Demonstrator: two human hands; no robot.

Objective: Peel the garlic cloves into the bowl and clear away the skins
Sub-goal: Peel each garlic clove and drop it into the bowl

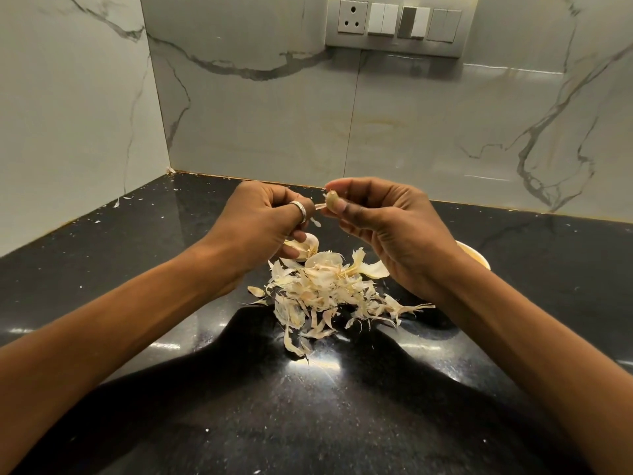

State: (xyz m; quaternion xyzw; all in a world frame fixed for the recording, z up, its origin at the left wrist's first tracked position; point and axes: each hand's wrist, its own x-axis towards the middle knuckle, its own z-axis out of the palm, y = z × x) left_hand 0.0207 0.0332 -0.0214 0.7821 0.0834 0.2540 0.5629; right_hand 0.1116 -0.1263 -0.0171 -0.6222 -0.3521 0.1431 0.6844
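My right hand (380, 228) pinches a small garlic clove (331, 199) between thumb and fingers, raised above the black counter. My left hand (263, 224), with a ring on one finger, pinches a thin strip of skin (319, 207) that still hangs from the clove. Under the left hand lies part of a garlic bulb (306, 246). A heap of papery garlic skins (325, 293) is spread on the counter between my forearms. A pale bowl (474, 257) stands behind my right wrist, mostly hidden; its contents are out of sight.
The glossy black counter (308, 406) runs into a corner of marble-patterned wall tiles at the left and back. Small skin flecks lie scattered near the back left corner. A socket and switch panel (399, 24) is mounted on the back wall.
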